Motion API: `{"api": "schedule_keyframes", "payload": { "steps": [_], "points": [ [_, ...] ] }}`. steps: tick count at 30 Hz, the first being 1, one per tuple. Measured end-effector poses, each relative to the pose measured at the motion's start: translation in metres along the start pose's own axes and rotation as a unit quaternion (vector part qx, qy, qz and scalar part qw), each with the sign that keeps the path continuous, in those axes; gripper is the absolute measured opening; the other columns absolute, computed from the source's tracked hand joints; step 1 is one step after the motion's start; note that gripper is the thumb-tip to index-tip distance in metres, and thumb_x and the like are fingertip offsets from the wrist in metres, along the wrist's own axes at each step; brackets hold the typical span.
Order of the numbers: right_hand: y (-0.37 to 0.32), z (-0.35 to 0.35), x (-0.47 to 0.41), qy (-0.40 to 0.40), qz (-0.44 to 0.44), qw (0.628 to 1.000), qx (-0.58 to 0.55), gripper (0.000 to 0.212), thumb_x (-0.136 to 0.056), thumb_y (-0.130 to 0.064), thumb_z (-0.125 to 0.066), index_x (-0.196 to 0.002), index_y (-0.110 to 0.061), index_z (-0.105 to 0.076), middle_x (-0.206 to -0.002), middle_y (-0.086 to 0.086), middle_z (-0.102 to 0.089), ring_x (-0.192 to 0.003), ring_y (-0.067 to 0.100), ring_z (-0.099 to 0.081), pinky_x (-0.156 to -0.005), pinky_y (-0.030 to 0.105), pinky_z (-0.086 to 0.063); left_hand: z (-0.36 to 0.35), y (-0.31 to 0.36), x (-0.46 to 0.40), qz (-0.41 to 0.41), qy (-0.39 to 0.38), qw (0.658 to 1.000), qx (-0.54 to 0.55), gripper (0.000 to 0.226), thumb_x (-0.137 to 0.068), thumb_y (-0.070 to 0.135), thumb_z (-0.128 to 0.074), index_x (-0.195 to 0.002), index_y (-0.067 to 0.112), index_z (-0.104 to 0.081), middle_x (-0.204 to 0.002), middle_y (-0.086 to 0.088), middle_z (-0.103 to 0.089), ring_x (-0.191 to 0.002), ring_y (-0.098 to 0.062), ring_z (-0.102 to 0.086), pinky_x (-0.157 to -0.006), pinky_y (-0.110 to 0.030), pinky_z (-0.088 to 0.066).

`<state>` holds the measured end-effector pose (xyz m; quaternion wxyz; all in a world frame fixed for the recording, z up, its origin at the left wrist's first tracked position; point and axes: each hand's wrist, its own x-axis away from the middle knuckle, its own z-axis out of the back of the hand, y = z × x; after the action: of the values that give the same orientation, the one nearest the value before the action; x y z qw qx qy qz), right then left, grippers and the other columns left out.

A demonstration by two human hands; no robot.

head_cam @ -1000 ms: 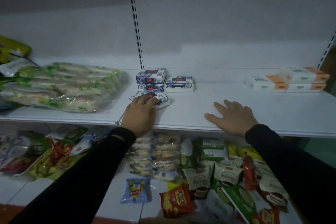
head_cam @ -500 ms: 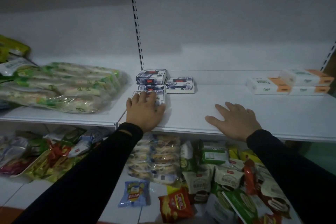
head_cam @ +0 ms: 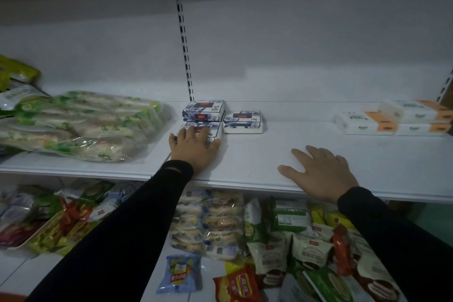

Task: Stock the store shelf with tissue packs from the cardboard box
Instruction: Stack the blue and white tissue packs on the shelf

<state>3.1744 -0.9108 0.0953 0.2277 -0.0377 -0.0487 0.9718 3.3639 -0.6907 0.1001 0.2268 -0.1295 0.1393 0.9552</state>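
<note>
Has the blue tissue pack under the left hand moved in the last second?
Yes. The front blue tissue pack slid back and straightened against the blue stack; the left hand presses it.

Shelf (head_cam: 245,154): snack bags (head_cam: 81,125) at left; tissue packs (head_cam: 203,111) at centre rear, two stacked, a third (head_cam: 243,122) just right; left hand (head_cam: 193,147) rests on the front pack (head_cam: 213,130); right hand (head_cam: 321,174) flat near front edge; white packs (head_cam: 392,120) far right; lower shelf (head_cam: 14,274) below holds snacks (head_cam: 269,240).
</note>
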Motion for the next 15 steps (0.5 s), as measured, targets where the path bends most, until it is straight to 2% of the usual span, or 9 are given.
{"api": "schedule_keyframes", "payload": {
  "steps": [7,10,13,15],
  "points": [
    [-0.001,0.001,0.003,0.003,0.003,1.0,-0.006,0.088,-0.08,-0.084,-0.014,-0.153,-0.036,-0.018,-0.164,0.0,-0.011,-0.149,0.024,-0.011,-0.119,0.048,-0.009,0.0,-0.006,-0.003,-0.01,-0.001,1.0,0.007,0.061,-0.089,0.062,-0.029,-0.142,0.034,-0.034,-0.154,-0.005,-0.029,-0.142,-0.026,-0.021,-0.114,-0.054,-0.005],
    [-0.002,0.003,0.005,0.008,0.002,1.0,-0.011,0.096,-0.07,-0.084,-0.008,-0.153,-0.035,-0.02,-0.163,0.0,-0.013,-0.148,0.024,-0.012,-0.119,0.048,-0.01,0.009,-0.003,0.003,-0.031,0.038,0.998,0.027,0.058,-0.092,0.056,-0.035,-0.143,0.028,-0.037,-0.153,-0.004,-0.032,-0.142,-0.023,-0.024,-0.115,-0.05,-0.006],
    [-0.001,0.003,0.003,0.001,0.0,1.0,-0.015,0.099,-0.068,-0.085,-0.009,-0.152,-0.035,-0.022,-0.163,0.001,-0.014,-0.148,0.025,-0.014,-0.118,0.048,-0.012,0.025,-0.002,0.02,-0.058,0.055,0.994,0.07,0.059,-0.09,0.053,-0.035,-0.139,0.021,-0.045,-0.148,-0.006,-0.041,-0.137,-0.024,-0.033,-0.114,-0.044,-0.016],
    [0.002,0.003,0.004,0.013,0.013,0.999,-0.029,0.092,-0.076,-0.085,-0.019,-0.151,-0.032,-0.028,-0.161,0.002,-0.021,-0.146,0.025,-0.021,-0.117,0.046,-0.016,0.039,0.0,0.044,-0.077,0.045,0.99,0.113,0.066,-0.086,0.056,-0.032,-0.137,0.017,-0.048,-0.144,-0.008,-0.047,-0.132,-0.024,-0.04,-0.111,-0.039,-0.026]
  ]
}}
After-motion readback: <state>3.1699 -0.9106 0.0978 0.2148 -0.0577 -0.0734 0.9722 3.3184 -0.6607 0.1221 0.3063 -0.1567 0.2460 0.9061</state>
